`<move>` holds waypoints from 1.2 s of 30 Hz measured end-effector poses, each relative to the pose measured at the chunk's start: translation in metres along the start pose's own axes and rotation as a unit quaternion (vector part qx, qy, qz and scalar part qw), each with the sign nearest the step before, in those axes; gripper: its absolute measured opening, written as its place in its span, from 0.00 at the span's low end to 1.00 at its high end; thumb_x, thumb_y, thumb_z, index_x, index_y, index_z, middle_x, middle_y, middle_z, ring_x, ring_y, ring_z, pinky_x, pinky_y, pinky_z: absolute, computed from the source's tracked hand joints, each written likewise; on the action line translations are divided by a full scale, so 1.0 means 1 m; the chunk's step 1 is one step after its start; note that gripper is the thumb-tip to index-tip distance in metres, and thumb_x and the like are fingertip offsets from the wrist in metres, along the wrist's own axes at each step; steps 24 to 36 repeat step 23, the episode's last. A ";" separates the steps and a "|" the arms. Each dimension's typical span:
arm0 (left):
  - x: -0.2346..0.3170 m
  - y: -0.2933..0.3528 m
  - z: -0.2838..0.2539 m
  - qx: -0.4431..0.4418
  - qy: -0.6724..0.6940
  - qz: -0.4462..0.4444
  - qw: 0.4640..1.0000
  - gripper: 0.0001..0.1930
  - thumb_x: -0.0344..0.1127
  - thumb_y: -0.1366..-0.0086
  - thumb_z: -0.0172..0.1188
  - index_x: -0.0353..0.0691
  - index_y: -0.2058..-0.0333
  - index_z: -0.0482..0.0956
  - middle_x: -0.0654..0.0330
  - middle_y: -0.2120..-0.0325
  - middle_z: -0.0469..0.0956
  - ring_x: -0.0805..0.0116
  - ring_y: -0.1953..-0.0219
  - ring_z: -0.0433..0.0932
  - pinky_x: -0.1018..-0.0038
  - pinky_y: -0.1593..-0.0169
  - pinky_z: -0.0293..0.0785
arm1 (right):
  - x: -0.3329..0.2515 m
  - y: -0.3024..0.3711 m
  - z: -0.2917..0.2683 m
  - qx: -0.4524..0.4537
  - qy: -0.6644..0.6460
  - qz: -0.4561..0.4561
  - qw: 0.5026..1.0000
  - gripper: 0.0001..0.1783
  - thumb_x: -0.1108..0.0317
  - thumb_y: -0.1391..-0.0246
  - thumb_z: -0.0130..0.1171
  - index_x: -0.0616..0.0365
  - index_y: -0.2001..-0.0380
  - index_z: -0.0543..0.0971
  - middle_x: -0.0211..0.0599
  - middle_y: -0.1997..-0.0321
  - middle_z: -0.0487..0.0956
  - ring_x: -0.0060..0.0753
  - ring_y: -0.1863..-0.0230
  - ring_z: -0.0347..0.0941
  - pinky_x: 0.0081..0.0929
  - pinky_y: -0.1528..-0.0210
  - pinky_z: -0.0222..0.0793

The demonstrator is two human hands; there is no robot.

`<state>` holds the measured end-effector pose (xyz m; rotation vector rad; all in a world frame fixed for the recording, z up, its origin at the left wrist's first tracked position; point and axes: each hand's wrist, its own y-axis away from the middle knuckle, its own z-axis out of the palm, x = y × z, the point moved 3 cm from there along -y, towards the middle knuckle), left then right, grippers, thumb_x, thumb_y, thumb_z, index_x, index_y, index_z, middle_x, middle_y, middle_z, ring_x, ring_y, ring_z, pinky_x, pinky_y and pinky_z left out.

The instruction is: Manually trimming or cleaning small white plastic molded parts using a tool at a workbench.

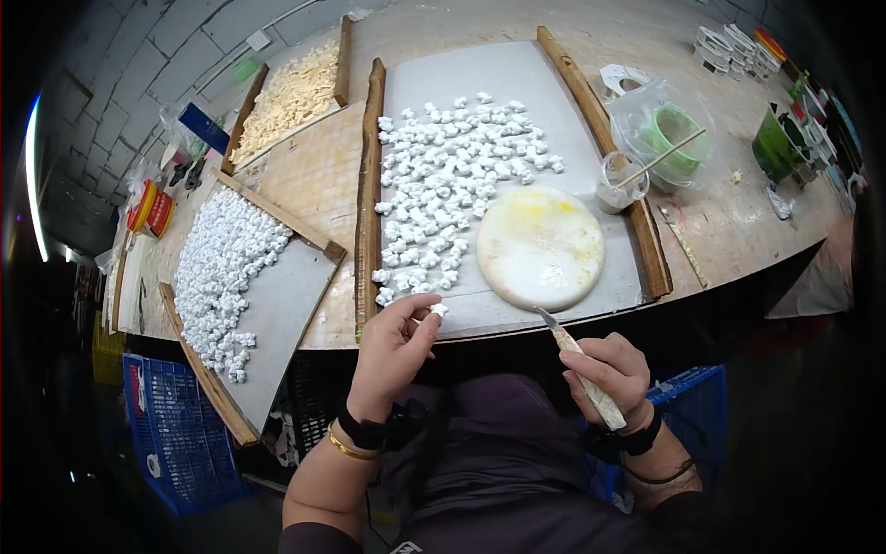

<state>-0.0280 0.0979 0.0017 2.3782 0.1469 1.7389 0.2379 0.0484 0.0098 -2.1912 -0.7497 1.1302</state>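
My left hand (392, 346) is closed at the near edge of the middle board, pinching a small white knobbly piece (440, 311) between thumb and fingers. My right hand (614, 374) is wrapped round the pale, stained handle of a small knife (591, 377). The blade's tip points up and left, by the near rim of a round whitish slab (542, 249). Yellow smears and a white patch of paste mark the slab's top. Many similar small white pieces (452, 175) lie spread on the grey board to the left of and beyond the slab.
A second board heaped with white pieces (226, 268) tilts at left. Beyond it sits a tray of cream-coloured pieces (291, 88). Wooden strips (369, 185) edge the boards. At right stand a cup with a stick (620, 185) and a green bowl (678, 138). Blue crates (185, 434) sit below.
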 end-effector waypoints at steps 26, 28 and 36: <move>-0.039 0.038 -0.196 0.312 -0.497 0.030 0.809 0.12 0.32 0.46 0.63 0.41 0.61 0.79 0.55 0.70 0.78 0.56 0.68 0.79 0.66 0.63 0.75 | 0.023 0.032 -0.004 -0.010 0.066 0.115 0.991 0.18 0.68 0.44 0.58 0.63 0.52 0.76 0.46 0.57 0.74 0.41 0.57 0.71 0.35 0.52 0.66; -0.039 0.038 -0.196 0.312 -0.497 0.030 0.809 0.12 0.32 0.46 0.63 0.41 0.61 0.79 0.55 0.70 0.78 0.56 0.68 0.79 0.66 0.63 0.75 | 0.023 0.032 -0.004 -0.010 0.066 0.115 0.991 0.18 0.68 0.44 0.58 0.63 0.52 0.76 0.46 0.57 0.74 0.41 0.57 0.71 0.35 0.52 0.66; -0.039 0.038 -0.196 0.312 -0.497 0.030 0.809 0.12 0.32 0.46 0.63 0.41 0.61 0.79 0.55 0.70 0.78 0.56 0.68 0.79 0.66 0.63 0.75 | 0.023 0.032 -0.004 -0.010 0.066 0.115 0.991 0.18 0.68 0.44 0.58 0.63 0.52 0.76 0.46 0.57 0.74 0.41 0.57 0.71 0.35 0.52 0.66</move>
